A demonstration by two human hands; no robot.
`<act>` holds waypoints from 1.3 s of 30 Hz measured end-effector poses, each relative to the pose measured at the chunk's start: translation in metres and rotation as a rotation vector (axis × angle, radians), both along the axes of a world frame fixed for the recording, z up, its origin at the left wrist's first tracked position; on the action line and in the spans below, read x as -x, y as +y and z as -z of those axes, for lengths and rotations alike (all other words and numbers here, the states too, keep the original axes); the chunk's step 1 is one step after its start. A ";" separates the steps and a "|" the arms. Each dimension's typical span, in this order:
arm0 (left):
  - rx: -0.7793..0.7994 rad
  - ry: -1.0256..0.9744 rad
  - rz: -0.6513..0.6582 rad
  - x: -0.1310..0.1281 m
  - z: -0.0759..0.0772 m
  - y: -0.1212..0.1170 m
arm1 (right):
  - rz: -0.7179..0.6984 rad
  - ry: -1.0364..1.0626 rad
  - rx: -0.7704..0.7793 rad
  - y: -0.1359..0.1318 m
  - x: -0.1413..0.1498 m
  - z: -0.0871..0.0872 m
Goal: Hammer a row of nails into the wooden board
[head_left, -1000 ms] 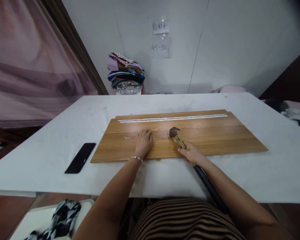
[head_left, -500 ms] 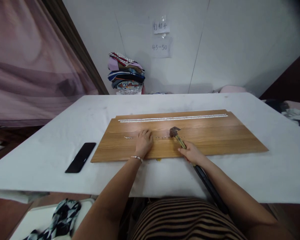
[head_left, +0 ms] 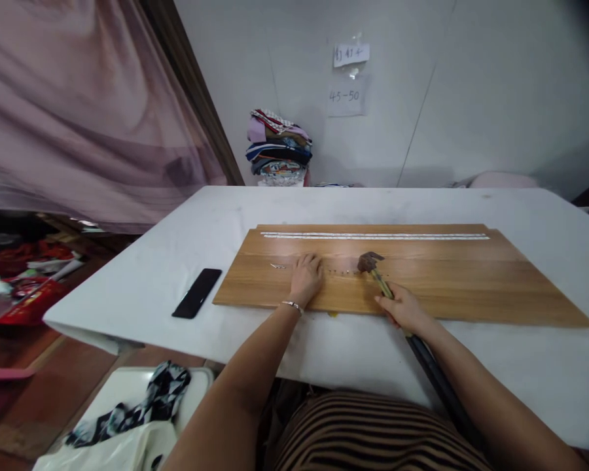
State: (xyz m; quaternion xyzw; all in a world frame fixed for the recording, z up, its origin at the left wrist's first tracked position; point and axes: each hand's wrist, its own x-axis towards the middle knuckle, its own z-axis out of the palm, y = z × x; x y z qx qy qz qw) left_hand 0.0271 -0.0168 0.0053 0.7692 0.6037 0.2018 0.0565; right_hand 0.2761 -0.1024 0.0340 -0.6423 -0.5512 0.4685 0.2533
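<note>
A wooden board (head_left: 436, 288) lies across the white table, with a row of small nails (head_left: 342, 272) standing in it near its middle. My left hand (head_left: 307, 278) rests flat on the board, fingers stretched out, just left of that row. Several loose nails (head_left: 277, 266) lie to the left of it. In my right hand (head_left: 403, 306) is a claw hammer (head_left: 383, 285), gripped partway along the handle. Its rusty head is over the right part of the nail row and hides some of it. I cannot tell whether the head touches a nail.
Two white measuring strips (head_left: 373, 236) run along the board's far side. Left of the board lies a black phone (head_left: 197, 293). Folded clothes (head_left: 279, 147) are stacked by the wall at the back. A white stool (head_left: 122, 386) with a patterned cloth stands below the table at left.
The view has swung to the left, so the table and board appear farther right. Both hands and the hammer keep about the same place on the board.
</note>
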 end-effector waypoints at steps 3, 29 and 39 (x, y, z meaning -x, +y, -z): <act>0.011 -0.016 -0.004 0.000 0.000 0.000 | -0.003 -0.016 -0.019 0.000 -0.002 0.002; -0.048 -0.119 0.124 0.004 0.006 0.002 | 0.057 0.018 -0.022 -0.007 0.004 -0.018; -0.043 -0.154 0.151 0.004 0.009 0.002 | 0.037 0.035 -0.015 -0.005 0.005 -0.016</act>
